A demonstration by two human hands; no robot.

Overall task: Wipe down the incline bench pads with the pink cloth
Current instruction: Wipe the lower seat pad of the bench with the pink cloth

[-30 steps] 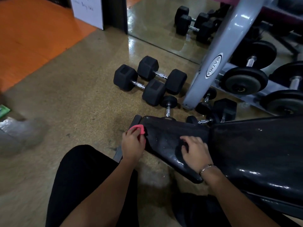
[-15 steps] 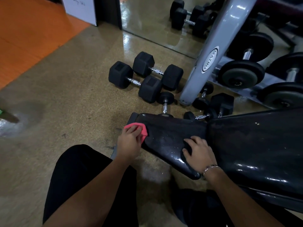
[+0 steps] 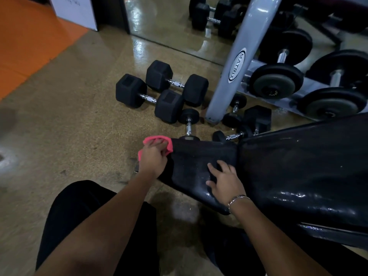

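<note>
At seat pad (image 3: pixel 199 156) edge | left hand (image 3: pixel 153 158) clutches pink cloth (image 3: pixel 157 139) | right hand (image 3: pixel 225 182) flat (empty)

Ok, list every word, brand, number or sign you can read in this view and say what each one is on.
"MATRIX": in an oval badge on the grey rack upright, reading along its length.
White sign at the top left: dark handwriting, too blurred and cut off to read.
Round dumbbell end plate on the rack: small embossed marking, too small to read.
Hex dumbbells on the floor: recessed panels, nothing legible.
</note>
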